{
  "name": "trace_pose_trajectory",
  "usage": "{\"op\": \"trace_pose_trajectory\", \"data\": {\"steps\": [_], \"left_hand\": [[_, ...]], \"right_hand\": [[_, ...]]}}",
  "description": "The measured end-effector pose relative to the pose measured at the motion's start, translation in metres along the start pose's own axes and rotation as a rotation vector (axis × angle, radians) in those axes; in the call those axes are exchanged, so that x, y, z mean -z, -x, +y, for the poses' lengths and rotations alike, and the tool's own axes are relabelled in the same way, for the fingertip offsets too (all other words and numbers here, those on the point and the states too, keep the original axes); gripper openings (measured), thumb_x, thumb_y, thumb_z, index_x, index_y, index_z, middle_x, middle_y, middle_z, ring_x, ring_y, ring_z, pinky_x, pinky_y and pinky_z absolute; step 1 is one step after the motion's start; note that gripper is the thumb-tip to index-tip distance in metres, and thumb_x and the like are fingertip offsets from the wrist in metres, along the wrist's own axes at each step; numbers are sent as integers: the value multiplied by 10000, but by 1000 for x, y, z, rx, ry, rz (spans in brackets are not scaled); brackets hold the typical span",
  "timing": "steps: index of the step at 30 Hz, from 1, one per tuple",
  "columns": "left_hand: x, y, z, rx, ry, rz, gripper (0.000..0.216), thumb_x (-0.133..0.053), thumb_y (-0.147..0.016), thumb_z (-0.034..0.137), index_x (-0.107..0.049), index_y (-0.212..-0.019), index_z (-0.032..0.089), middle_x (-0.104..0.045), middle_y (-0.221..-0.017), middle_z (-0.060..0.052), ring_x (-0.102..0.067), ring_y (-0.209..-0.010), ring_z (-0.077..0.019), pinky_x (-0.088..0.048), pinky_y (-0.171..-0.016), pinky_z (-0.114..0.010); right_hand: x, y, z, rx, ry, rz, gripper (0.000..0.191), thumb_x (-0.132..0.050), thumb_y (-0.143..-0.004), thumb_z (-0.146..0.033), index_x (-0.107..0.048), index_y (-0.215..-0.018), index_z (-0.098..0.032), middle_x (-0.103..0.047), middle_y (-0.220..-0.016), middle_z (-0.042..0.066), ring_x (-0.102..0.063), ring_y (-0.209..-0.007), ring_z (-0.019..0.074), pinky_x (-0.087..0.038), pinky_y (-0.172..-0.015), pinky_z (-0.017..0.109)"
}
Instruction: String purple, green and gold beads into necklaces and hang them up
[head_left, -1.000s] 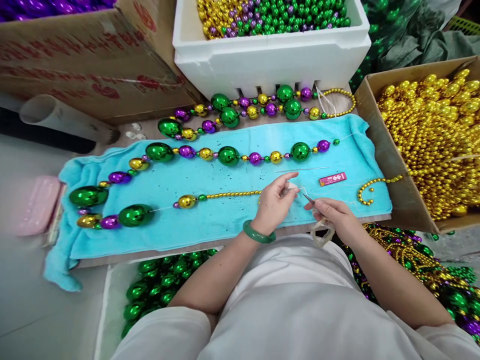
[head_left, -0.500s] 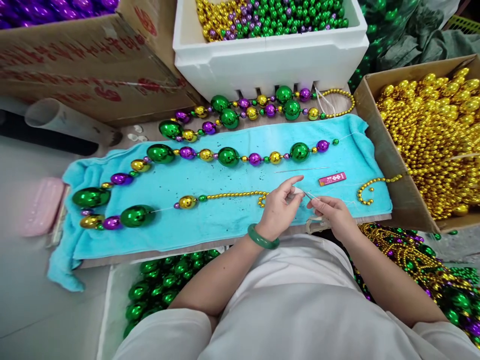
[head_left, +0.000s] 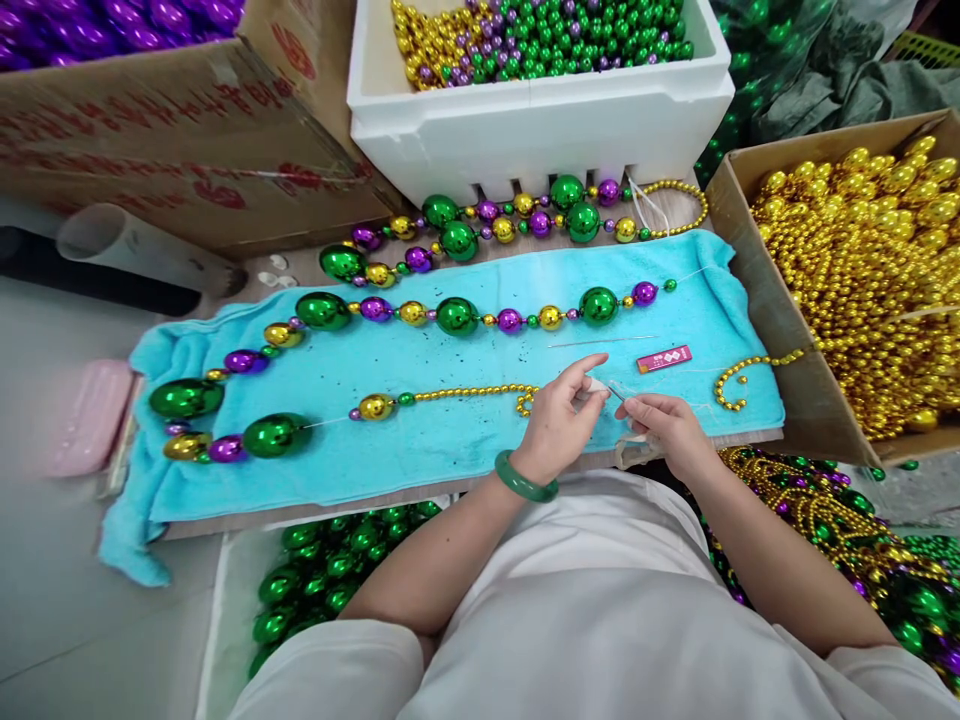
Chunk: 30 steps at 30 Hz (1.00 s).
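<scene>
Both my hands have closed in since a second ago: left hand [head_left: 559, 420] pinching the white thread [head_left: 597, 384], gold bead strand [head_left: 465, 392] trailing to its nine o'clock, right hand [head_left: 667, 432] at three o'clock gripping a thin metal tool [head_left: 616, 393] whose tip now meets that thread.

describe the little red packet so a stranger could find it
Find the turquoise towel and go to its right end, just past the right hand. The red packet lies flat there, left of a curl of gold beads; it is the only flat red rectangle among round beads.
</scene>
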<state>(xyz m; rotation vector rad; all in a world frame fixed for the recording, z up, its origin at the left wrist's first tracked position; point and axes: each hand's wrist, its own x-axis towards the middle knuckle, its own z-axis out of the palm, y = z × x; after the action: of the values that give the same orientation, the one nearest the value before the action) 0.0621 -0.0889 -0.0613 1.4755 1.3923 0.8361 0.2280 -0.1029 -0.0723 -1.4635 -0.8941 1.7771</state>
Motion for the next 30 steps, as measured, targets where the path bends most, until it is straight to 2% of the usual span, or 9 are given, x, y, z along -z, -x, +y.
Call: {"op": "trace_pose_trajectory", "data": {"steps": [9,14,20,30], "left_hand": [[0,1,0,2,-54,-29,477,-558,-818,214,-535,-1294,234,-645,-785,15,-548,-674,-99,-436,-673,-216],[0,0,-1,22,17,-27,471,-565,-823,233,-535,-1293,227,-663,-801,6,-578,-696,-108,-452,-690,-223],[0,-1,-2,63,219,-21,504,-576,-816,255,-513,-1315,215,-679,-806,2,-636,-751,-125,-497,-756,-245],[0,-1,-2,92,209,-87,529,-583,-800,232,-512,-1323,207,-683,-783,0,-607,-685,-107,-502,-692,-226]], "right_hand": [[0,-3,0,-2,-15,-3,361,-696,-662,-511,-702,-687,-151,-470,-545,-18,-382,-566,105,-264,-560,264],[6,-3,-3,-33,-49,38,377,-699,-659,-529,-704,-696,-154,-467,-548,-16,-381,-546,98,-256,-524,252],[14,0,-4,-94,-18,-91,370,-714,-650,-505,-706,-700,-139,-459,-526,-16,-357,-502,86,-230,-489,246],[13,-2,-2,-105,-59,-127,372,-706,-670,-499,-703,-714,-129,-445,-510,-26,-343,-491,77,-205,-493,244]]}}
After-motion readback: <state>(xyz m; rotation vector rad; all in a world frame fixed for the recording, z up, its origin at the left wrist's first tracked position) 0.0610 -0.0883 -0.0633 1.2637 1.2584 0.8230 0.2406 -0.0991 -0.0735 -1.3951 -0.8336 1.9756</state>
